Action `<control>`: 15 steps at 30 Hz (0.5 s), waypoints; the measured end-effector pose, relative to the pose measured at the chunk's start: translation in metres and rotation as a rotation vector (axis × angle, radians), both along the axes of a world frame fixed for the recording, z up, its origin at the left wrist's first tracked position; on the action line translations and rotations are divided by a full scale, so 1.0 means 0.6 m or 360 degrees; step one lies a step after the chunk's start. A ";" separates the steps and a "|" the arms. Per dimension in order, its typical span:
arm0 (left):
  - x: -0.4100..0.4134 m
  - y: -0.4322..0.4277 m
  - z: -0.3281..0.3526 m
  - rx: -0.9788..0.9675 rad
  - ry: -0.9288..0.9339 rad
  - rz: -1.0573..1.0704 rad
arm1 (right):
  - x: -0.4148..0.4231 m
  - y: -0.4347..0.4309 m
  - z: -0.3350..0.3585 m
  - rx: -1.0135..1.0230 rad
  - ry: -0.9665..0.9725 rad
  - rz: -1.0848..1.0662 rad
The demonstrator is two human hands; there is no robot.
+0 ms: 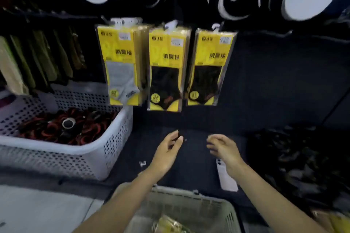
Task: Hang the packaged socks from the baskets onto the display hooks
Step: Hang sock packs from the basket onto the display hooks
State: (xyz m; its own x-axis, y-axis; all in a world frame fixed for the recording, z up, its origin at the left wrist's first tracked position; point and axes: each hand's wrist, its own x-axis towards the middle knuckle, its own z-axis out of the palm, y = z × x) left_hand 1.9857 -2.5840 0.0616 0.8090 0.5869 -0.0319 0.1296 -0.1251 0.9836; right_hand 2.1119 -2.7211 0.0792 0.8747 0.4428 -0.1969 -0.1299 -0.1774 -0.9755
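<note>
Left grip (167, 150) and right grip (224, 150) both released, empty. Sock packs (171, 226) lie in the near basket (191, 196); hung packs (166, 66) above. We should pinch one by its header, leaving the hole clear.

Yellow sock packs (167, 66), grey or black socks; white perforated basket (106, 149).
</note>
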 end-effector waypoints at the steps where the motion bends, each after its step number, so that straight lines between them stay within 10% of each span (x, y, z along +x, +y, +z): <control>1: -0.025 -0.008 -0.043 -0.0045 0.0072 0.0031 | -0.017 -0.008 -0.042 -0.0118 0.0067 0.0117; 15: -0.272 -0.035 -0.448 -0.0575 0.1065 0.0298 | -0.135 -0.103 -0.466 -0.1167 0.0331 0.0791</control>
State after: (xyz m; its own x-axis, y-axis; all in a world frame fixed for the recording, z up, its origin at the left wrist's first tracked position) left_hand 1.8224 -2.6052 -0.2070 0.4390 0.5720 -0.6929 0.6965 0.2706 0.6646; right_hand 2.0308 -2.7827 -0.2006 0.5316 0.4610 -0.7105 -0.0332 -0.8269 -0.5614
